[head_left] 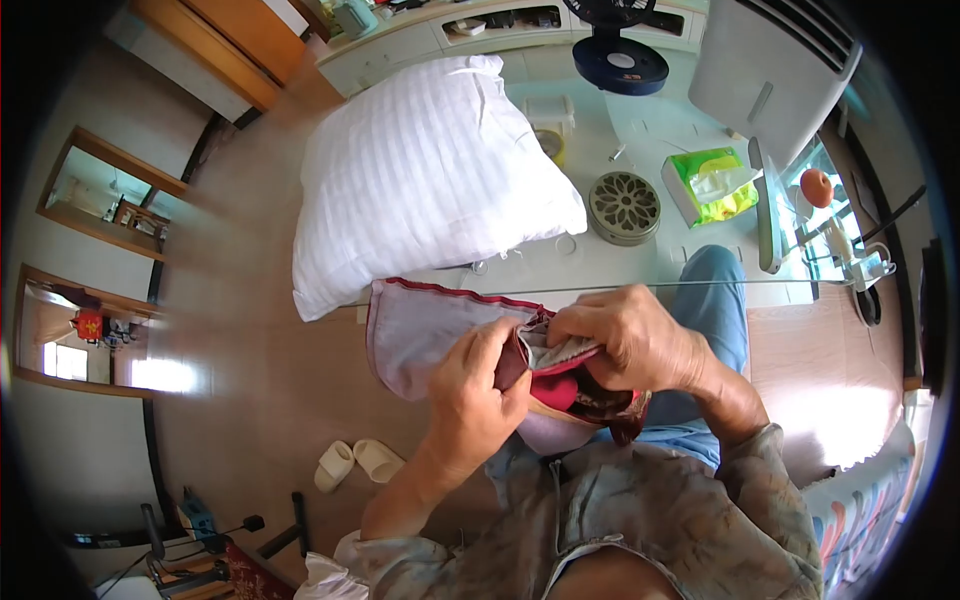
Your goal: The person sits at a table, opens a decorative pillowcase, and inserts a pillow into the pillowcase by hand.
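A cushion cover point(425, 335), greyish lilac outside with dark red edging, lies over my lap in front of the glass table. My left hand point(470, 395) is closed on the rim of its opening, thumb and fingers pinching the cloth. On the other side of the opening, my right hand point(635, 340) grips the folded edge, its fingertips partly hidden by fabric. Between the hands, red and brown patterned cloth shows inside the folds. Beyond the cover, a plump white striped pillow point(430, 170) rests on the table, touched by neither hand.
On the glass table point(600, 275) stand a round patterned tin point(625, 208), a green tissue pack point(711, 187), a dark fan point(620, 65) and a tablet-like screen point(766, 205). An orange fruit point(816, 188) sits at the right. Pale slippers point(377, 461) lie on the floor to the left.
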Action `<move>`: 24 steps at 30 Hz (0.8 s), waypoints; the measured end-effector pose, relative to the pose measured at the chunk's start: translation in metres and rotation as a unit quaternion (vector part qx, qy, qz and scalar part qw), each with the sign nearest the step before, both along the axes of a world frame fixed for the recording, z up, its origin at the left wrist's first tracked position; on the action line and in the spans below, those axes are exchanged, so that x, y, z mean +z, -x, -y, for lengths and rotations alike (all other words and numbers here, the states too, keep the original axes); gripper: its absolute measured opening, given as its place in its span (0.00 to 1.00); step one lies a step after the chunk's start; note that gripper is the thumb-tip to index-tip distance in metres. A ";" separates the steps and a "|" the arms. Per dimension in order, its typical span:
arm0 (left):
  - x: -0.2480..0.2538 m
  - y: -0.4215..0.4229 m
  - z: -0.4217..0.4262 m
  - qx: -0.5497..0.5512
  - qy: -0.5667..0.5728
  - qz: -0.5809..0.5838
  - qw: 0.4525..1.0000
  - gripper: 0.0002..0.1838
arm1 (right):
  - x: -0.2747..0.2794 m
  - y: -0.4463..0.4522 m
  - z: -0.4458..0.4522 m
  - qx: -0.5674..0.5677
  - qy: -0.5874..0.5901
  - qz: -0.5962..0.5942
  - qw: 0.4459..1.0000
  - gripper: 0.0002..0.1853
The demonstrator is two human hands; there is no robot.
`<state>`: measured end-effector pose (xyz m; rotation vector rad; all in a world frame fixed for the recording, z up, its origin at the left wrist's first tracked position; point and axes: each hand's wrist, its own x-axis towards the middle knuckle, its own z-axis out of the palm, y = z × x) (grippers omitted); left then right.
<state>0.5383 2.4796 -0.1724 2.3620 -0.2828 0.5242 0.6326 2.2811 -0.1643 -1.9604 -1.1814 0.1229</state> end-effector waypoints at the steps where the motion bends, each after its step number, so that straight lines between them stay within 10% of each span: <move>1: 0.002 0.000 -0.002 -0.006 0.010 -0.032 0.999 0.21 | 0.001 -0.003 0.001 0.000 0.000 0.006 1.000 0.19; 8: -0.001 -0.005 -0.009 -0.173 0.240 -0.272 0.916 0.04 | -0.007 -0.033 -0.012 -0.022 -0.035 -0.111 0.993 0.16; 15: -0.044 -0.004 -0.011 -0.328 0.591 -0.297 0.674 0.06 | -0.049 -0.022 -0.054 0.147 0.000 -0.436 0.888 0.12; 24: -0.031 0.005 -0.008 -0.166 0.660 -0.230 0.696 0.23 | -0.051 -0.009 -0.018 -0.129 -0.176 -0.214 0.952 0.24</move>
